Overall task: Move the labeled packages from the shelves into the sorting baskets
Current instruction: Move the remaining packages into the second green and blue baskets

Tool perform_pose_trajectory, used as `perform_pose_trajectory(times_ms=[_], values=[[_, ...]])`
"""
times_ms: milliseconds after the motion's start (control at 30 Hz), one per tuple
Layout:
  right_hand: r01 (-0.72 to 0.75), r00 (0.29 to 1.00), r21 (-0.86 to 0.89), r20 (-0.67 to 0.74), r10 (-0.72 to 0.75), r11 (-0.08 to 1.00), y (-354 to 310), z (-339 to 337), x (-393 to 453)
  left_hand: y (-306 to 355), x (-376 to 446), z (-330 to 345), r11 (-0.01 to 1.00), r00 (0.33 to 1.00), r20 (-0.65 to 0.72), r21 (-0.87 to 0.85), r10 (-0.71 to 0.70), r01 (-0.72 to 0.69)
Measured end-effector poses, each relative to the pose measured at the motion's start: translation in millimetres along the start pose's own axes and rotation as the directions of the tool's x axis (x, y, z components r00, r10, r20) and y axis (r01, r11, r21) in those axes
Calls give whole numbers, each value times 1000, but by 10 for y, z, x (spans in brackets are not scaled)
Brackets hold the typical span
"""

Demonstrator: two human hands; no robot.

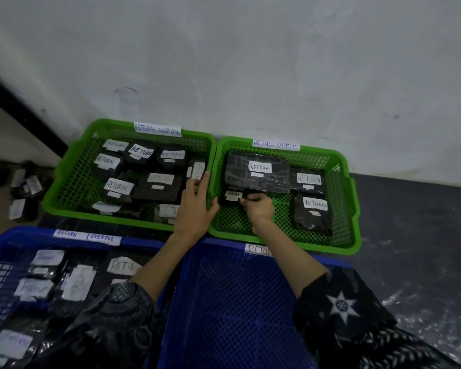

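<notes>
Right hand [260, 209] pinches a small black package [233, 197] at the near-left of the right green basket [353, 209], fingers clamped on its right edge. Left hand [194, 206], fingers straight, rests on the basket rims. Package looks light, soft, slippery film; edge pinch should do.

Counted: two green baskets [72, 166] [353, 198] at the wall, two blue baskets [0, 251] [237, 302] in front, four black packages [257, 170] in the right green basket, and two hands [196, 206] [258, 209].
</notes>
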State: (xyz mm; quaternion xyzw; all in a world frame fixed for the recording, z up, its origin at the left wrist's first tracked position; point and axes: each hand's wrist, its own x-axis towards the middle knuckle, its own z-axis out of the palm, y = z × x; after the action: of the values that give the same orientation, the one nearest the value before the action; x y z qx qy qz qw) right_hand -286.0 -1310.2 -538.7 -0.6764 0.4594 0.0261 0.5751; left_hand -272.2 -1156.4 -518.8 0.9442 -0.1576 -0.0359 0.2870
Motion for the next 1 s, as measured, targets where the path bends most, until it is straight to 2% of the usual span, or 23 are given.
perform_pose_trajectory(times_ms=[100,233,333,433,533,700,733,767,1000], values=[[32,998,-72,52,-28,997,-66,-74,-94,14,13,-44,1000,999,53,6,1,-1],[112,990,-156,102,-97,981,-179,-185,-323,-3,12,-215,993,971,234,-90,-49,72],[264,962,-254,145,-233,931,-337,-203,-572,-62,-12,-462,996,956,292,-79,-16,41],[468,884,-367,183,-431,804,-458,-56,-900,-209,-169,-785,998,977,214,-63,14,-1],[610,784,-459,231,-576,646,-460,263,-1353,-486,-506,-1143,997,995,89,-63,47,-41],[811,495,-492,290,-819,316,-100,997,-2471,-1243,-1387,-1810,992,987,-151,-96,62,-77],[826,460,-492,304,-834,276,2,1169,-2693,-1426,-1601,-1952,992,977,-203,-97,57,-78],[834,448,-484,315,-837,265,93,1343,-2916,-1621,-1810,-2094,993,972,-230,-93,48,-71],[854,493,-381,372,-786,355,277,2483,-4057,-2834,-2726,-3122,998,966,-259,-60,0,-16]])
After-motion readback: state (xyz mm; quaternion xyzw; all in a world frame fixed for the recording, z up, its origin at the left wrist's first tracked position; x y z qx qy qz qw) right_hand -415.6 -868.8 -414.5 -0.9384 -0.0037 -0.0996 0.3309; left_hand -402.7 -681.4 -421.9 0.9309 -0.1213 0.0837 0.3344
